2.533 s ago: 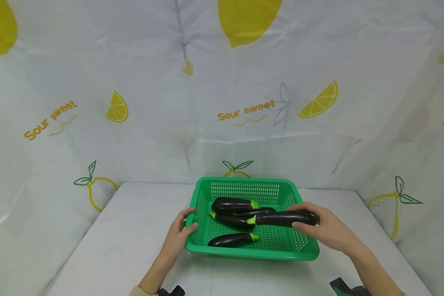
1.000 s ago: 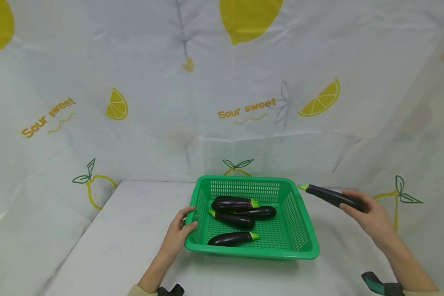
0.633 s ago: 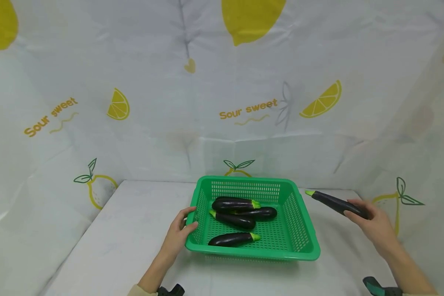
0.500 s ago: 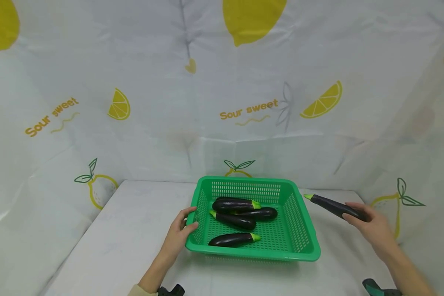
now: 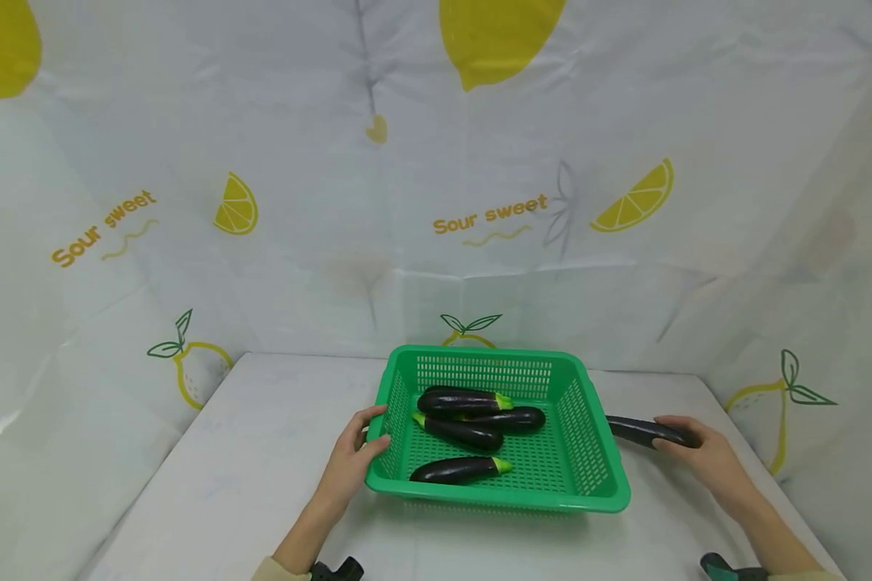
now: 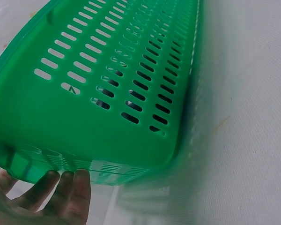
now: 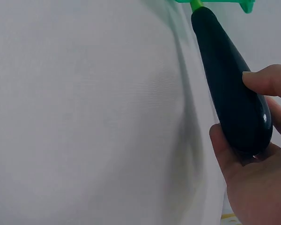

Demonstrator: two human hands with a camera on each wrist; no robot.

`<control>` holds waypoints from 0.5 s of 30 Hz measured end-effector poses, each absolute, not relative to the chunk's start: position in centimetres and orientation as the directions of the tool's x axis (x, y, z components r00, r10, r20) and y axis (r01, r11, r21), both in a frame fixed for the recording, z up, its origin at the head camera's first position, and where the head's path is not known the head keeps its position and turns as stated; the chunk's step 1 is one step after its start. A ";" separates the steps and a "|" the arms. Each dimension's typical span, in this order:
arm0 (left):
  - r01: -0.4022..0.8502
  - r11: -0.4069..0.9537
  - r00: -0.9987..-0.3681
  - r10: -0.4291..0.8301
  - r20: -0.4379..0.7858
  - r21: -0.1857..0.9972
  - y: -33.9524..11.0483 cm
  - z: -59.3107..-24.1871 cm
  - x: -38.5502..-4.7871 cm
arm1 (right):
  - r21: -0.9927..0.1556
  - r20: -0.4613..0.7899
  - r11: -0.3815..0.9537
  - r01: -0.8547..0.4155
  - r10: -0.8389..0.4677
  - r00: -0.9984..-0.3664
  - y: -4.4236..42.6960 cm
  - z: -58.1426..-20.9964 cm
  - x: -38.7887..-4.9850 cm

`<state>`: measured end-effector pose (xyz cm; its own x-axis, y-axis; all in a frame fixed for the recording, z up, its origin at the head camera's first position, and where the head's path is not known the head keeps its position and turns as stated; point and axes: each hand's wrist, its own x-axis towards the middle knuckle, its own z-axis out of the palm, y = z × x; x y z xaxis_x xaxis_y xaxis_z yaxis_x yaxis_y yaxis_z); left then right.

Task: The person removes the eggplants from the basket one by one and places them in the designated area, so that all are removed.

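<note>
Gripping a dark eggplant point(image 5: 635, 431) in the right hand point(image 5: 706, 461), lower right of frame. Pinching the green basket point(image 5: 494, 496) by its rim with the left hand point(image 5: 350, 458), lower centre.

The worktop point(image 5: 211, 476) is white. Behind it and at both sides rises a creased white sheet point(image 5: 298, 282) — printed with yellow lemons point(image 5: 501, 36), slices point(image 5: 236, 206), hearts point(image 5: 377, 129) and the orange words point(image 5: 490, 214) "Sour sweet". The light is soft and even.
</note>
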<state>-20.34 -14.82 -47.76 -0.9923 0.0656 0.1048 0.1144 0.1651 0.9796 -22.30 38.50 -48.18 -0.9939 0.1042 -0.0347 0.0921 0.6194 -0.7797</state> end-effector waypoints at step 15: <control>0.110 0.185 -0.993 0.060 0.101 0.977 -14.7 -47.6 -20.2 | -0.722 0.003 0.692 -0.002 0.000 -1.000 37.7 -49.2 -23.0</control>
<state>-20.23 -14.70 -47.55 -0.9931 0.0602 0.1008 0.1104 0.1848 0.9766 -23.00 37.74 -49.19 -1.0000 -0.0001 0.0030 -0.0022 0.6924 -0.7215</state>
